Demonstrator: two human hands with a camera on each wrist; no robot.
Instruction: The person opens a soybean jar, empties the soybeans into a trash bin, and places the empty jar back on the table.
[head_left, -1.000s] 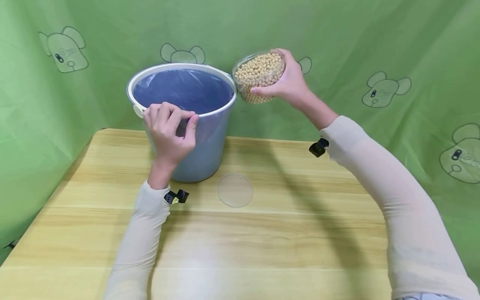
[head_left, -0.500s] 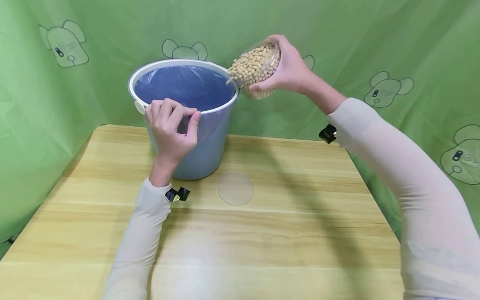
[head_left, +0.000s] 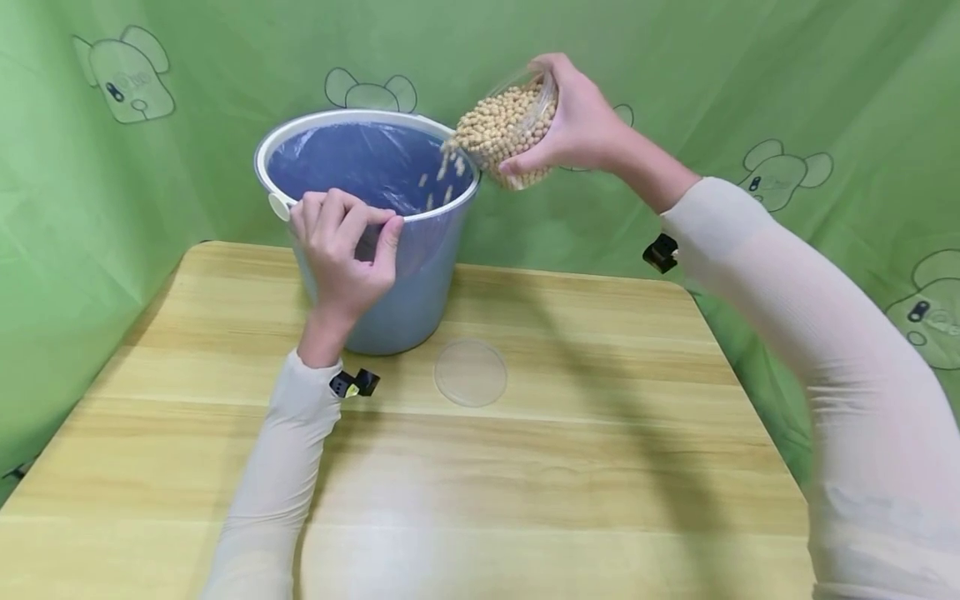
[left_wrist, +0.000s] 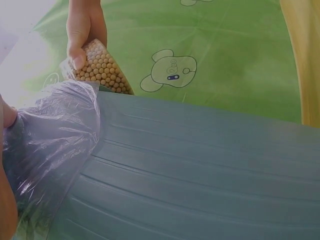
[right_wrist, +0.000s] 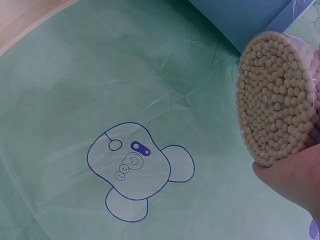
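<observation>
Head view: blue-grey bucket [head_left: 375, 242] with a white rim stands on the far left part of the wooden table [head_left: 525, 467], lined with a clear plastic bag [head_left: 367, 167]. Right hand [head_left: 577, 125] held up just beyond the bucket's right rim, fingers and thumb curled round a clear round container [head_left: 510, 125] full of pale beans [head_left: 498, 133]. Container tilted, mouth toward the bucket and overhanging its rim; a few loose beans in the air below the mouth, inside the rim. Left hand [head_left: 341, 250] at the bucket's near rim, fingers bent and thumb opposed, pinching the turned-over edge of the bag against the bucket wall. Clear round lid [head_left: 471, 372] lies flat on the table, near the bucket's base on its right and a little toward the viewer, not touching it. Small black clips at both wrists on pale sleeves. Green cloth backdrop [head_left: 750, 83] with cartoon animal outlines behind the bucket. Left wrist view: ribbed bucket wall [left_wrist: 200, 180] fills the frame, crumpled bag film [left_wrist: 55, 140] over its rim, right hand [left_wrist: 85, 30] gripping the bean container [left_wrist: 100, 70] above the rim. Right wrist view: container's flat base [right_wrist: 275, 100] packed with beans, thumb [right_wrist: 295, 185] beneath it, bucket [right_wrist: 240, 20] at the top edge.
</observation>
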